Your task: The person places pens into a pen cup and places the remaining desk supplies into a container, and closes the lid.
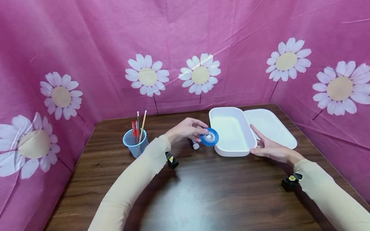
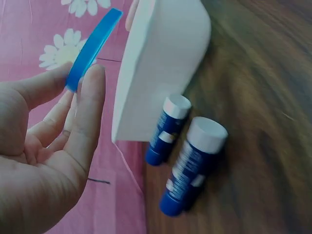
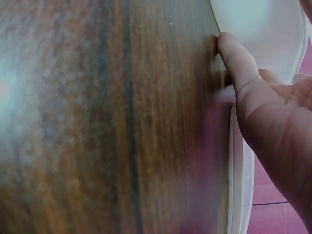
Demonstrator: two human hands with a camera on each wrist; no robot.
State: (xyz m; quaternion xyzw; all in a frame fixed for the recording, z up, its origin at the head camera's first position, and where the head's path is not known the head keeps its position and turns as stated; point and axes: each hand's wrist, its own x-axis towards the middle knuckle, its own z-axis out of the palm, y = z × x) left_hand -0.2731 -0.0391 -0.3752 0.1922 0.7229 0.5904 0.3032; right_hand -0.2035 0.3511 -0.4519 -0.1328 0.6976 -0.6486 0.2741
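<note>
My left hand (image 1: 186, 131) pinches a flat blue roll of tape (image 1: 215, 140) between thumb and fingers, held up beside the left wall of a white plastic box (image 1: 234, 153). In the left wrist view, the tape roll (image 2: 95, 46) appears edge-on. Below that hand lie two blue glue sticks with white caps, a nearer glue stick (image 2: 192, 168) and a farther glue stick (image 2: 168, 129). My right hand (image 1: 270, 148) rests against the box's right side, its thumb (image 3: 239, 58) straight along the near corner and its other fingers partly hidden. The box is open at the top, with nothing visible inside.
A white lid (image 1: 273, 126) lies flat behind the right hand, partly hidden by the box. At the left stands a blue mesh cup (image 1: 133, 149) with pencils and red pens. A pink flowered cloth (image 1: 173, 38) hangs behind the wooden table (image 1: 185, 192).
</note>
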